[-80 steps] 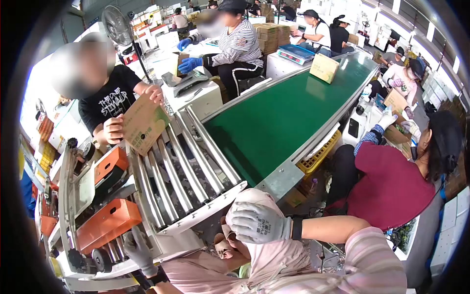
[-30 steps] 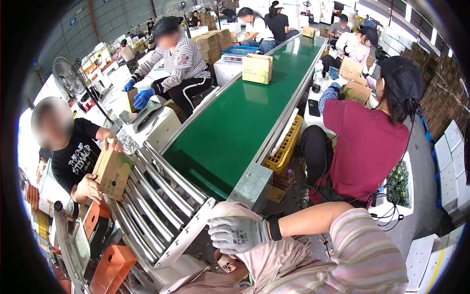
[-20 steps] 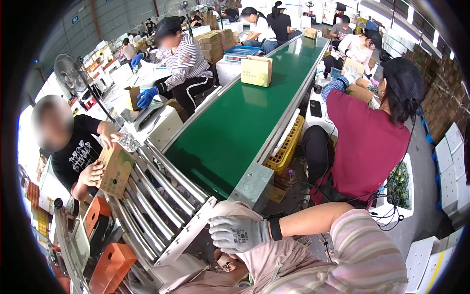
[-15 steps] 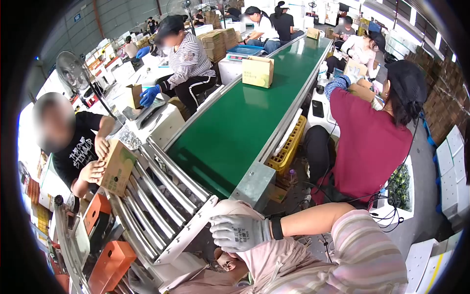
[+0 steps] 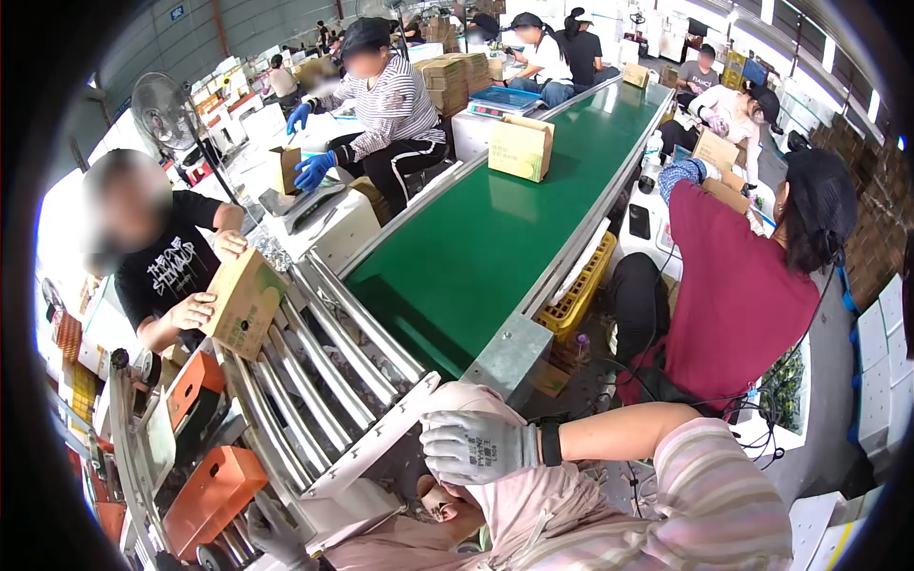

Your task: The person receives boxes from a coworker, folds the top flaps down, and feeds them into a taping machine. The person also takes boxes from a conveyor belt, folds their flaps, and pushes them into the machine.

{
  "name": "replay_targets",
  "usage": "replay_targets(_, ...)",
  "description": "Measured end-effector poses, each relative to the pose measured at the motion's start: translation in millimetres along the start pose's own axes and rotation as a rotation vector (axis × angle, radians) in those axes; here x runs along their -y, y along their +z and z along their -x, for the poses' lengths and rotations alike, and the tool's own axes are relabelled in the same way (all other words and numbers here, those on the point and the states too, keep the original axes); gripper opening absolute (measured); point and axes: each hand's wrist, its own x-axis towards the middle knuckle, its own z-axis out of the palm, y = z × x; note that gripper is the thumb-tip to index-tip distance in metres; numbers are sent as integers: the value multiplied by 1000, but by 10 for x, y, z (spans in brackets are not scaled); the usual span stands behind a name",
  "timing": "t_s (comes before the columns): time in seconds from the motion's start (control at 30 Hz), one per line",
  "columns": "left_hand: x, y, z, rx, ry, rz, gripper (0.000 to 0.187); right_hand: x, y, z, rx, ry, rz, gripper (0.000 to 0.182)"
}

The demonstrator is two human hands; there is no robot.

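Observation:
My right hand [image 5: 479,447], in a grey glove with dark print, lies over my raised knee in pink trousers [image 5: 543,504]. Its fingers rest on the cloth, and no object shows in it. Low at the left, my left hand [image 5: 274,533], also grey-gloved, is beside an orange tape dispenser-like piece [image 5: 215,495]; its fingers stretch upward and nothing shows in them. Beyond, a person in a black T-shirt holds a brown carton [image 5: 244,305] tilted over the metal rollers [image 5: 324,357]. Another brown carton [image 5: 519,150] stands upright on the green conveyor belt [image 5: 457,276].
A second orange piece [image 5: 195,388] sits beside the rollers. The belt's metal end plate [image 5: 511,354] is just beyond my knee. A yellow crate [image 5: 581,290] stands under the belt's right side. A person in a maroon shirt [image 5: 733,295] sits at the right, with black cables behind.
My view has shifted, so the scene sits further right. My left hand has risen into clearer sight beside the orange piece. The right hand stays on my knee. The standing carton remains on the belt.

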Motion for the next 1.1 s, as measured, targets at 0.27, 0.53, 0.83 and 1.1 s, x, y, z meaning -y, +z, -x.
replay_targets(0.27,-44,-32,9,39,13,-19,43,6,0,-7,18,29,-21,25)
replay_targets(0.53,-155,-39,7,93,-32,-37,42,-32,68,8,-24,7,-84,27)
replay_targets(0.83,-113,-19,-24,92,-49,-113,46,-47,-66,-4,-103,-55,-51,25)
replay_targets(1.1,16,-15,-45,67,54,-246,52,-161,-284,-54,-121,24,-500,25)
